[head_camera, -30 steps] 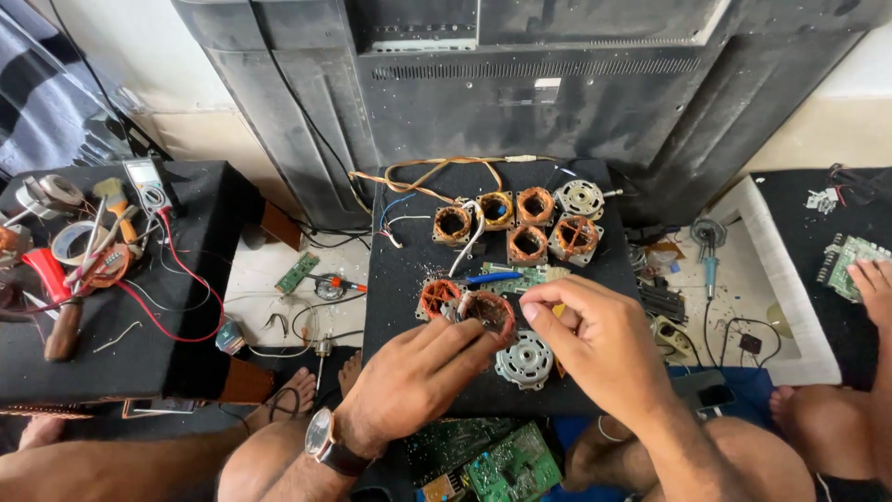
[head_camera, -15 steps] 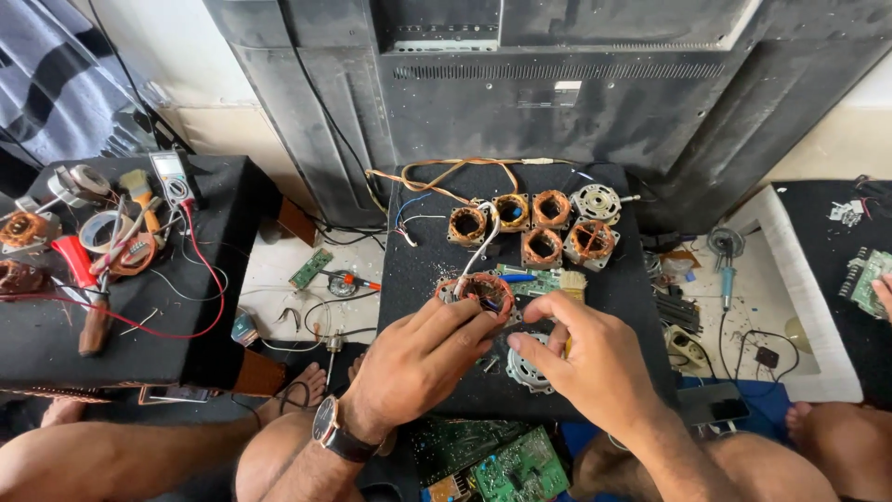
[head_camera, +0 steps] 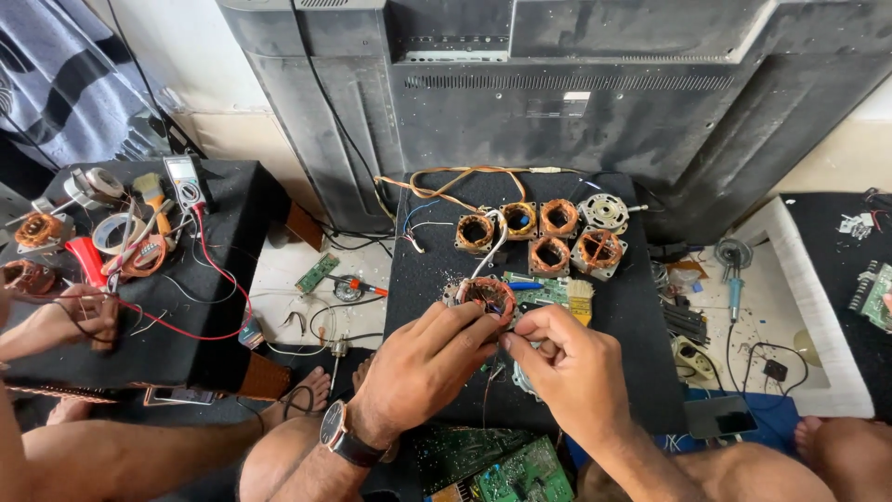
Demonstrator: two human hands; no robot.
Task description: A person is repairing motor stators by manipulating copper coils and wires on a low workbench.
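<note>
My left hand [head_camera: 423, 367], with a wristwatch, and my right hand [head_camera: 571, 372] meet over a copper-wound motor stator [head_camera: 486, 296] on a black board [head_camera: 632, 307]. The fingers of both hands pinch at the stator's edge and its thin wires. A green circuit board [head_camera: 539, 290] and a small brush [head_camera: 581, 299] lie just behind my hands. Farther back stand several more copper-wound stators [head_camera: 548, 232] and a silver motor [head_camera: 603, 212].
A large dark flat-screen back panel [head_camera: 595, 102] leans against the wall. Left, a black table [head_camera: 223, 279] holds a multimeter [head_camera: 184, 184], tape rolls and coils; another person's hand [head_camera: 79, 314] rests there. Circuit boards [head_camera: 502, 469] lie by my knees. A soldering iron [head_camera: 732, 279] lies at the right.
The view has shifted so the board sits more centrally. My hands have drawn closer together on the stator, and my right hand has moved down and left off the silver part.
</note>
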